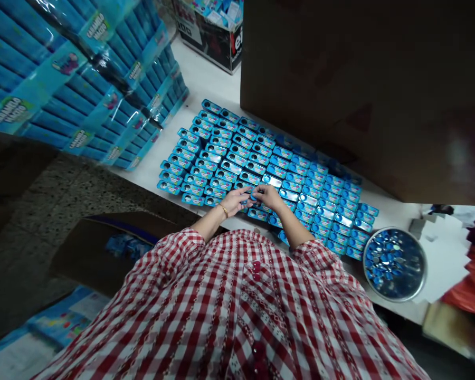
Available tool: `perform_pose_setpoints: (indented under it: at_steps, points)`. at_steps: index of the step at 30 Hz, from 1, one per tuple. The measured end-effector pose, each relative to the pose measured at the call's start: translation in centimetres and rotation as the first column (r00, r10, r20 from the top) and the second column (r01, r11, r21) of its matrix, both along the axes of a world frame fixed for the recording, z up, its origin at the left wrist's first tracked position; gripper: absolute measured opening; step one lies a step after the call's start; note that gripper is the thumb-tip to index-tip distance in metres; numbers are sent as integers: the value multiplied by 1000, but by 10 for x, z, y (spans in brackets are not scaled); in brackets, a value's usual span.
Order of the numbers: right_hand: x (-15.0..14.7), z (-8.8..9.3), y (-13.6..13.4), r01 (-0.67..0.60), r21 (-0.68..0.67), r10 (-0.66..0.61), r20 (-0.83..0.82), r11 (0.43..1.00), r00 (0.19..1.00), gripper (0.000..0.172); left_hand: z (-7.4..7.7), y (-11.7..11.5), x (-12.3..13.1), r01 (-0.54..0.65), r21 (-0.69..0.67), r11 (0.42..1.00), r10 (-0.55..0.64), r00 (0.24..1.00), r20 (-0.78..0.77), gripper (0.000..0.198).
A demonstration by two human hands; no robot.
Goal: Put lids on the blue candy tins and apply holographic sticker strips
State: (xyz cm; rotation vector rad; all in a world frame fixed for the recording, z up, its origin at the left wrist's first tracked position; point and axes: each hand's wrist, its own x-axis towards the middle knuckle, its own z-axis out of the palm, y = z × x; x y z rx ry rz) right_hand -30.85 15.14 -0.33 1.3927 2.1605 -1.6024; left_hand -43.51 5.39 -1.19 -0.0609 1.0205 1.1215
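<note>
Blue tins [257, 158] in rows, right hand [268, 196] pinching one, left hand [233, 202] spread, tray of blue caps [395, 264], cardboard carton [352, 89] alongside

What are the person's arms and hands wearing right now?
The left hand and right hand are bare, with no gloves. A thin gold-coloured bangle circles the left wrist. The left sleeve and right sleeve are red-and-white gingham check, and they leave the forearms uncovered.

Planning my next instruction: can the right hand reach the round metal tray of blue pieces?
Probably yes: the right hand is over the blue tins, and the tray sits just past their rows, with nothing tall between.
</note>
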Motion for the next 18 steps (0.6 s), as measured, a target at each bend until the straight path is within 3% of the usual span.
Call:
perform_pose_setpoints:
  at_steps: [2, 4, 6, 8, 10, 13, 18]
  points:
    - [8, -1, 2, 71, -27, -69, 50, 997, 996, 19, 0, -3, -4, -14, -20, 1000, 13, 999, -31, 31]
    - [14, -2, 5, 69, 100, -82, 142, 993, 986, 18, -1, -6, -10, -49, -37, 998, 46, 995, -88, 20]
    - [15, -2, 8, -50, 252, -25, 288, 966, 957, 15, -1, -9, -17, -85, -31, 996, 81, 990, -117, 13]
    - [8, -2, 10, -209, 315, 55, 434, 926, 899, 17, -1, -11, -23, -99, -11, 995, 98, 990, -107, 14]
    - [-3, -3, 11, -322, 299, 112, 552, 898, 826, 28, -1, -13, -26, -92, 6, 996, 93, 991, -93, 17]
    - [-21, -6, 16, -387, 243, 138, 665, 889, 734, 46, 2, -14, -26, -89, 16, 996, 90, 993, -75, 21]
    - [-26, -3, 20, -400, 218, 146, 694, 890, 705, 49, 6, -14, -26, -98, 37, 994, 98, 995, -1, 29]
